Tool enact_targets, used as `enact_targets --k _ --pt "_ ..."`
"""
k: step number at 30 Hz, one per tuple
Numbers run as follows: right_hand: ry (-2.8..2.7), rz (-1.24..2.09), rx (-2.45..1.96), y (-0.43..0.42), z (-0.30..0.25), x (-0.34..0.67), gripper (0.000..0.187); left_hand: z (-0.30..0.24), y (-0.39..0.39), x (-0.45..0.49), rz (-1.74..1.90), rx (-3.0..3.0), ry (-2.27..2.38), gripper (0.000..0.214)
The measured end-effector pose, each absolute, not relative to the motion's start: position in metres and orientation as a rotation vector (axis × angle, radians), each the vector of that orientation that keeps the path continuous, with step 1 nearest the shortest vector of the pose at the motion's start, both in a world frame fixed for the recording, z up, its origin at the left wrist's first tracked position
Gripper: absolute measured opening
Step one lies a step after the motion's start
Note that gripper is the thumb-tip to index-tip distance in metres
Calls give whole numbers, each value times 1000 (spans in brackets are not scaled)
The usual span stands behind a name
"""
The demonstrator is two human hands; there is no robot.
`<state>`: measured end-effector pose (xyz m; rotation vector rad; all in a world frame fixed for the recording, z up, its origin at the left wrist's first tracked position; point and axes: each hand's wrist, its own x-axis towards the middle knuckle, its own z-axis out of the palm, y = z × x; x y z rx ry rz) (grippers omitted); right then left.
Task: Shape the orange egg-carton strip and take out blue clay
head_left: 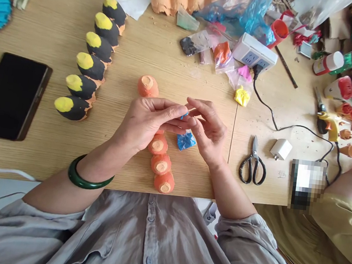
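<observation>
A small bit of blue modelling clay (184, 115) is pinched between the thumb and fingers of my left hand (152, 121), which wears a dark green bangle (74, 171). My right hand (209, 129) meets it with fingers curved and apart, its tips close to the clay; whether they touch it I cannot tell. Below my hands lies a packet of blue clay (186, 141). A row of orange-painted cones (161, 164) with pale flat tops runs under my hands, partly hidden by them. At the left stands a slanting row of black cones with yellow tips (94, 40).
A dark phone or tablet (8, 96) lies at the left. Scissors (253, 162), a white plug adapter (281, 149) and a glue gun (332, 124) are at the right. Behind are clay packets (223, 54) and a power strip (255, 52). Another person's sleeve (340, 222) is at right.
</observation>
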<state>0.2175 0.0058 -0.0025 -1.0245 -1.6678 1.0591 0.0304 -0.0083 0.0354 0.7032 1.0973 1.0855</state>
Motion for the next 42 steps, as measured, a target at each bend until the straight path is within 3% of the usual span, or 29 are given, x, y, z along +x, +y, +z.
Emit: enact_targets --k 13,22,30,37,42 --pt "-1635 942 -1114 8 0 214 26 39 -7 32 1027 714 1030 42" --pt "-1363 1299 -1101 26 -24 220 56 46 -3 20 1220 858 1263 36" --pt "-1349 1371 -1143 43 -30 233 59 27 2 14 1216 926 1321 44" --pt "-1672 1247 -1031 37 -19 230 47 -11 25 10 1518 1193 1143 8" --pt "-1870 1289 -1038 36 -14 235 30 -26 33 5 1533 1359 1094 18"
